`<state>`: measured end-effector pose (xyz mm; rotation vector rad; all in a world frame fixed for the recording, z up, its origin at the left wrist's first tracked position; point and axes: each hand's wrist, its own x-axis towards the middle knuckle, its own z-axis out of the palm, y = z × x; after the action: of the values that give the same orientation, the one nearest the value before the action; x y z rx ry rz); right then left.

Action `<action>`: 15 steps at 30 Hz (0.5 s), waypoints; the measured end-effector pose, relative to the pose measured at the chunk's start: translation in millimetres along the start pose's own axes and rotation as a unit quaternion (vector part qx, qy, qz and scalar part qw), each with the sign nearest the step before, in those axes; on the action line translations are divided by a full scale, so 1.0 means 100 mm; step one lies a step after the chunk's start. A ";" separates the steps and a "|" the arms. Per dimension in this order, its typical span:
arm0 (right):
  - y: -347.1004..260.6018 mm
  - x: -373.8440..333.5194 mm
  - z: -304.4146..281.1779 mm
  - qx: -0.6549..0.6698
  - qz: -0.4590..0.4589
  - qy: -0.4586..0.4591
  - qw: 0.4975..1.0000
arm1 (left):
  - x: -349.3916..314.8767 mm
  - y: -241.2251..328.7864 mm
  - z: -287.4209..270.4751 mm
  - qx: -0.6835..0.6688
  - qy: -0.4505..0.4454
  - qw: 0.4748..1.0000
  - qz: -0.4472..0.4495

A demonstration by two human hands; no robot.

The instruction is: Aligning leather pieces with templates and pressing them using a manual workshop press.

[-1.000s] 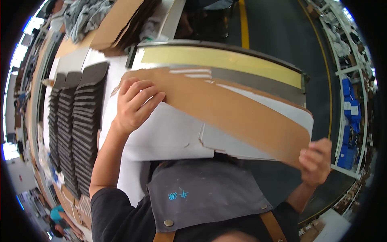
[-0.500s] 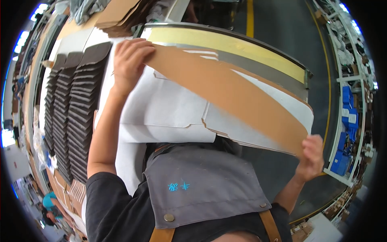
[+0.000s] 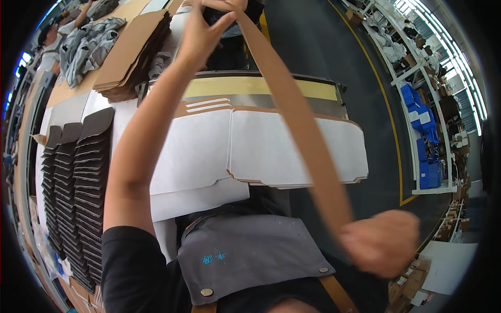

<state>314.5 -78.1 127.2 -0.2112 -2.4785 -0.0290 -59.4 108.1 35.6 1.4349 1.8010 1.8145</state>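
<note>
A long brown sheet [image 3: 297, 117], seen nearly edge-on as a narrow band, slants through the air between my hands. My left hand [image 3: 203, 34] is stretched far forward at the top edge of the view, pinching the sheet's far end; part of its fingers is cut off. Down at the near right, my right hand [image 3: 383, 242] is closed round the other end, smeared by motion. Below the raised sheet lies a stack of white-faced panels with brown edges [image 3: 193, 148], its right part reaching toward the table's edge.
Overlapping dark flaps [image 3: 94, 172] lie in rows on the left. Beyond them are a pile of brown sheets [image 3: 128, 57] and grey cloth [image 3: 91, 47]. A metal-edged yellow strip [image 3: 261, 87] runs behind the panels. Shelving with blue bins [image 3: 430, 175] stands at right; a person is at far left.
My left hand has moved forward and up, and my right hand has come down toward me. The brown sheet has lifted off the stack and turned to a steeper slant. The view has shifted.
</note>
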 end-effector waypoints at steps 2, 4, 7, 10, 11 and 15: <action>-0.17 0.22 0.46 0.067 -0.018 -0.041 0.997 | -0.37 -0.06 0.05 -0.288 -0.221 0.882 -0.301; -0.16 0.37 0.84 0.063 -0.025 -0.063 0.996 | -0.92 0.09 -0.03 -0.379 -0.218 0.812 -0.387; -0.11 0.65 1.47 0.110 0.034 -0.070 0.991 | -1.54 0.04 -0.58 -0.415 -0.243 0.749 -0.456; -0.12 0.95 2.03 0.171 0.061 -0.058 0.982 | -2.10 0.09 -1.25 -0.481 -0.135 0.738 -0.453; -0.14 1.03 2.20 0.202 0.068 -0.019 0.977 | -2.29 -0.10 -1.42 -0.586 -0.136 0.678 -0.422; -0.13 1.23 2.47 0.282 0.073 -0.089 0.952 | -2.67 0.06 -1.66 -0.532 0.042 0.754 -0.383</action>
<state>67.5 -55.7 6.2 -0.1518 -2.5230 0.7811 -42.7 -194.4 -48.9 0.1200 0.7669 1.8228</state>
